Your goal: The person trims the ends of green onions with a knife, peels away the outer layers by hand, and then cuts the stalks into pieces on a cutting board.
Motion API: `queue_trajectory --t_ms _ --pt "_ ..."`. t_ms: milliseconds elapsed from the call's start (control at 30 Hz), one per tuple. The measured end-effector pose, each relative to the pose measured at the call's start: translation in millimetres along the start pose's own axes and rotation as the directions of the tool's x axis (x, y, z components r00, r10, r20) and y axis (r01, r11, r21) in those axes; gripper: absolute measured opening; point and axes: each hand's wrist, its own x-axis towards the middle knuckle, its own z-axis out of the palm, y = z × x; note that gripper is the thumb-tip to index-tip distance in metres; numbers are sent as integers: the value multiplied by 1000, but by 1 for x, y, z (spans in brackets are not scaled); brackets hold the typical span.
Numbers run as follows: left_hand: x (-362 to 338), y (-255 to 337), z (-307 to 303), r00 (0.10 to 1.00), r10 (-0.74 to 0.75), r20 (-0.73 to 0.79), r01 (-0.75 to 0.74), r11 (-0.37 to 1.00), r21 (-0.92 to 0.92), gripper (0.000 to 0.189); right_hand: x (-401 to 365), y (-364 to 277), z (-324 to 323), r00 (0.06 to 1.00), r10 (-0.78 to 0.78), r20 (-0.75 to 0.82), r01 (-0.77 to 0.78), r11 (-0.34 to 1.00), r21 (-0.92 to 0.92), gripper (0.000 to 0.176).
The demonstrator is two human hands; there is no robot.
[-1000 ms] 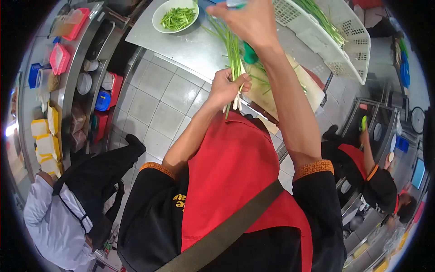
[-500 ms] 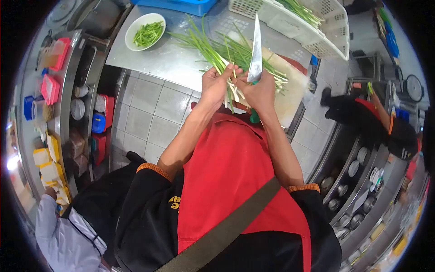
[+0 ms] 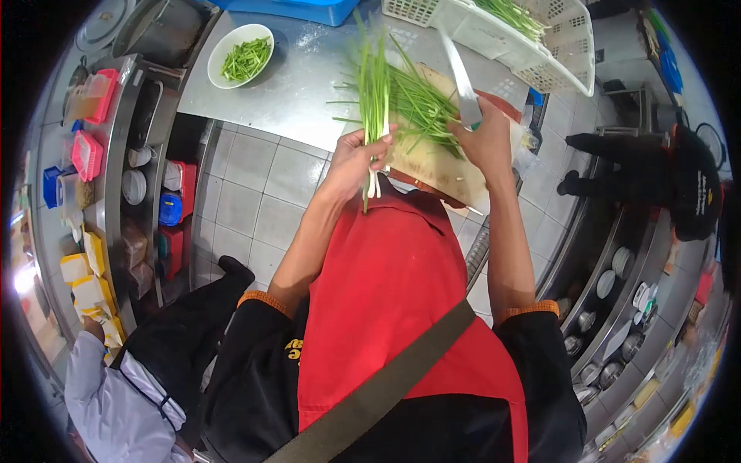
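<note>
My left hand (image 3: 351, 167) is closed around a bunch of spring onions (image 3: 375, 89), white ends toward my apron and green tops pointing away over the steel table. In my right hand (image 3: 488, 143) is a kitchen knife (image 3: 461, 77), its blade pointing up and away from me. The fingers of that hand are right at a pile of spring onions (image 3: 423, 108) lying on a worn cutting board (image 3: 444, 176). A white bowl (image 3: 213, 68) with cut green pieces stands on the table to the left.
A white perforated crate (image 3: 494, 46) holding more greens is at the back right, and a blue tub (image 3: 309, 11) at the back. Shelves line both sides. One person (image 3: 127, 393) is at the lower left, another person (image 3: 687, 181) at the right.
My hands have moved apart, the left with its bunch leftward, the right with the knife rightward to the pile. The bunch stands more upright in view. The person at right has straightened.
</note>
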Motion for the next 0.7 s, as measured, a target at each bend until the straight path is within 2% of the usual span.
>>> queue_trajectory --t_ms 33,67,100,133,200,233,333,400,467,500,567,633,700 --pt "-5 1 0 1000 -8 -2 8 1000 4 29 -5 -12 2 1000 8 3 -8 1000 4 42" --pt "-7 3 1 999 -5 36 5 1000 11 30 -7 -28 5 994 85 65 -100 953 287 43" --pt "-9 5 2 997 -3 76 2 1000 19 30 -9 -41 9 980 142 142 -197 819 539 43" --pt "-9 5 3 996 -11 83 9 1000 26 30 -11 -50 13 979 151 137 -202 816 542 43" --pt "-10 5 4 990 -13 142 -8 989 148 29 -11 -64 20 950 215 228 -313 618 721 45" --pt "-12 5 4 990 -14 141 -8 988 152 29 -11 -66 23 936 253 245 -350 595 723 48" --pt "-16 7 9 991 -24 134 -3 982 191 28 -13 -58 27 944 237 228 -328 616 717 50" --pt "-18 7 17 999 2 -46 -3 1000 -18 29 -19 -55 26 946 240 220 -324 635 702 48" --pt "-10 -2 8 996 45 -74 -46 999 -11 29 -25 -51 22 947 244 208 -320 653 686 46" --pt "-8 -2 5 990 91 -105 -91 996 -2 29 -28 -51 18 935 246 254 -354 630 691 43" --pt "-5 -2 -1 992 95 -79 -96 995 -12 27 -34 -51 20 921 244 303 -389 605 695 40" --pt "-8 7 7 994 99 -49 -100 995 -21 25 -40 -50 27 905 271 328 -423 478 770 32" --pt "-12 13 20 996 73 -45 -66 989 132 18 -44 -52 25 885 273 378 -466 488 738 30"
